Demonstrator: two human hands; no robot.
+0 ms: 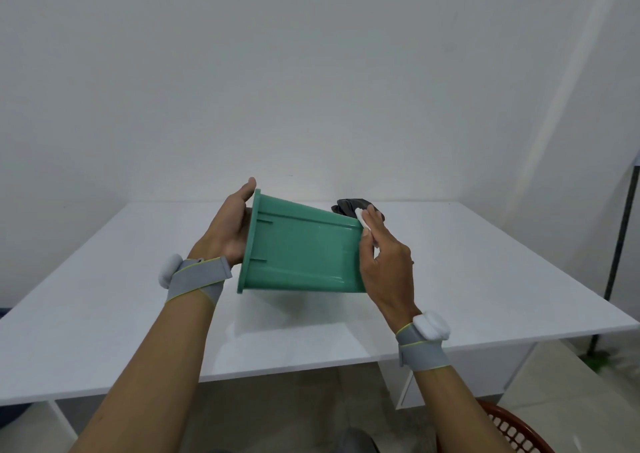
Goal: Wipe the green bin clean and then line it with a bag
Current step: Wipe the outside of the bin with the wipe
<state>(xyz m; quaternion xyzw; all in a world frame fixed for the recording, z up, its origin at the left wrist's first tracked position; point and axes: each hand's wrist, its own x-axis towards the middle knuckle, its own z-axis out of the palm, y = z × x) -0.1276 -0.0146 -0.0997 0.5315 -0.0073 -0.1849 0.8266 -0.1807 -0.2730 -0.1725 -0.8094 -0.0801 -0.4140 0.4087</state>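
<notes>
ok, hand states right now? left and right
Left hand: grips the green bin at its rim end.
Right hand: pinches a white wipe against the bin's base.

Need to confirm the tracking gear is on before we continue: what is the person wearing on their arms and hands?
Both forearms are bare, with no sleeves or gloves. Each wrist carries a grey fabric strap edged in yellow-green, with a rounded white pod attached: left wrist strap, right wrist strap. No cables show.

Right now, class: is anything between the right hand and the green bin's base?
Yes. A small white wipe sits between the right hand and the base end of the green bin, pinched against it. The left hand grips the rim directly. The dark bag lies behind, on the table.
</notes>
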